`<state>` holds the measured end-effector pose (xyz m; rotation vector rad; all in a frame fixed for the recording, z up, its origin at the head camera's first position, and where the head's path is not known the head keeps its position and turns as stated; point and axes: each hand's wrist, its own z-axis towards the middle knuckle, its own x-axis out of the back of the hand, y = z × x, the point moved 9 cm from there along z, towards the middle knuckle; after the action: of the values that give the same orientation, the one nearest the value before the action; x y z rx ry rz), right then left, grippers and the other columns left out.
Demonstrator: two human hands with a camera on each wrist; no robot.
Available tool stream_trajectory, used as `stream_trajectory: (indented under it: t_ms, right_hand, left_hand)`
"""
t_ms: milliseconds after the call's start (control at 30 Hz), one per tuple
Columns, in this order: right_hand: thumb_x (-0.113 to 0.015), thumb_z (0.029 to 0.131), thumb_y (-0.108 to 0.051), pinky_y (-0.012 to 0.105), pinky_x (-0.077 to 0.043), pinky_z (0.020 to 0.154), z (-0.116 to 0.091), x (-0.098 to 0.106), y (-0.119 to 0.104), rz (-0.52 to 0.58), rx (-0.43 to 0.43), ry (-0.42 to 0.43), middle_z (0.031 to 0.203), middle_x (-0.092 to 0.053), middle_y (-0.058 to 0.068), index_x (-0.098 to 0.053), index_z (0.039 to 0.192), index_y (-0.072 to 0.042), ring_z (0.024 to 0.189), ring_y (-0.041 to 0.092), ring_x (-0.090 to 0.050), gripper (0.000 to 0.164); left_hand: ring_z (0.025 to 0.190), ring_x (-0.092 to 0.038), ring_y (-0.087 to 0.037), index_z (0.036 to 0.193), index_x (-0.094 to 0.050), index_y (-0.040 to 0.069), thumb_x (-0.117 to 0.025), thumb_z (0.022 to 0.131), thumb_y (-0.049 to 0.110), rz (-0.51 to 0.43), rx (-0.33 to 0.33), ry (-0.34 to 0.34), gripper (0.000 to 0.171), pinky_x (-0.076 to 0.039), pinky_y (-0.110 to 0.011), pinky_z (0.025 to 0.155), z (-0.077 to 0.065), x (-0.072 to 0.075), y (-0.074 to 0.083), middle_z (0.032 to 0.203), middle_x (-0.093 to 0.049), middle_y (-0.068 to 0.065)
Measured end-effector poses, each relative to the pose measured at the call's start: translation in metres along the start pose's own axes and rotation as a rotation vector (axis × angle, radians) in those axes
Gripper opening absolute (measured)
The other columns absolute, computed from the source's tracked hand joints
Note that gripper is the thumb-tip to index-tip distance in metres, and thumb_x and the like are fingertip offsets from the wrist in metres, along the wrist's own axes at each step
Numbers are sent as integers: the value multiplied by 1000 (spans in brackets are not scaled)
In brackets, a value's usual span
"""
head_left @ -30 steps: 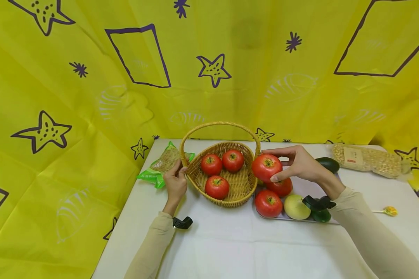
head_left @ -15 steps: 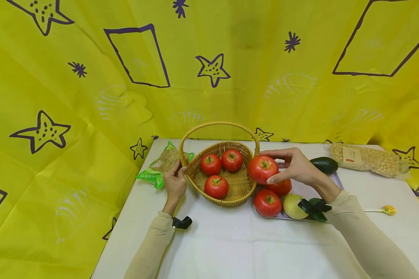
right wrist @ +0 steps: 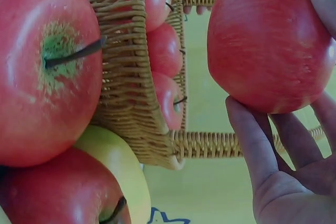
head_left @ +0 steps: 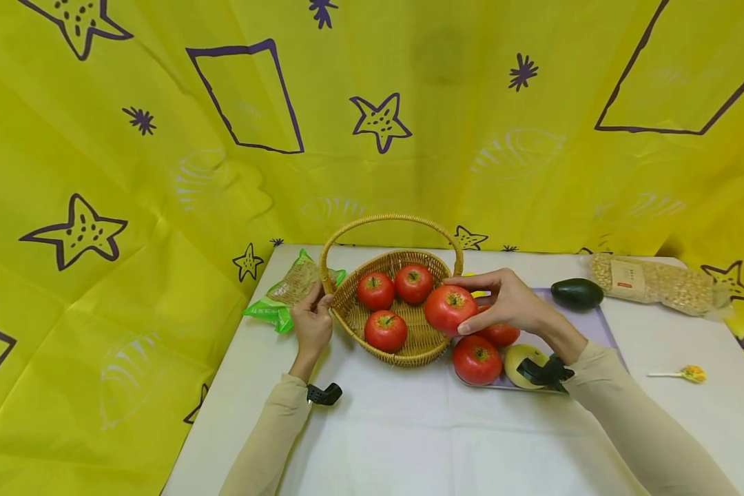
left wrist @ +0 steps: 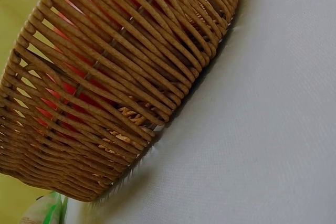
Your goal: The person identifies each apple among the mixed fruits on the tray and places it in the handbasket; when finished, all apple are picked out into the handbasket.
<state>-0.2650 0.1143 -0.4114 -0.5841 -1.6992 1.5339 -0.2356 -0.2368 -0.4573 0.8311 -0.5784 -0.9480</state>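
Note:
My right hand [head_left: 508, 300] grips a red apple [head_left: 450, 309] between thumb and fingers, over the right rim of the wicker basket [head_left: 418, 359]. In the right wrist view the held apple [right wrist: 268, 43] is raised above the rim level. Three red apples [head_left: 386, 332] lie inside the basket. My left hand [head_left: 312, 329] pinches the basket at the foot of its handle [head_left: 390, 218], on the left. In the left wrist view, red shows through the wicker side [left wrist: 121, 61].
On a lilac tray [head_left: 601, 331] right of the basket sit two red apples [head_left: 477, 360], a pale yellow-green fruit [head_left: 522, 365] and a dark green avocado [head_left: 576, 294]. A lollipop [head_left: 692, 373] and a grain bag [head_left: 657, 284] lie farther right. A green-edged packet [head_left: 285, 296] lies at left.
My right hand has moved left with the red apple, from beside the basket's handle to over its right rim. My left hand has stayed on the basket.

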Motion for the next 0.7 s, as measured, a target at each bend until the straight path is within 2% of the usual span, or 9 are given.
stream_trajectory:
  t_ms: [167,367,500,700]
  right_hand:
    - [-94,76,-2,37,-65,94,4,-11,2,26,-6,-34,148,-62,25,-63,146,-1,115,29,-75,76]
    - [-96,76,-8,37,-64,96,9,-22,5,-10,-21,-43,146,-64,21,-65,146,-6,120,40,-72,77]
    - [-97,75,-11,40,-63,99,13,-26,7,-64,-12,-29,144,-67,16,-67,144,-9,121,38,-72,76]
    - [-99,74,-16,46,-62,102,19,-34,12,-97,-21,-4,142,-68,14,-69,143,-11,122,33,-71,76]
  left_hand:
    - [109,-68,-55,133,-56,-23,-57,92,-26,12,-1,-1,41,-57,-9,89,1,-2,4,116,-70,-38]
    - [108,-68,-57,131,-55,-26,-57,92,-26,-11,-10,-8,39,-58,-11,89,1,-2,27,115,-69,-41]
    - [108,-68,-58,131,-57,-25,-58,92,-25,-20,-20,-6,39,-57,-10,89,1,-2,35,115,-69,-40]
    - [110,-66,-59,133,-55,-24,-58,93,-25,-42,-1,-7,41,-56,-9,90,0,-2,32,116,-69,-40]
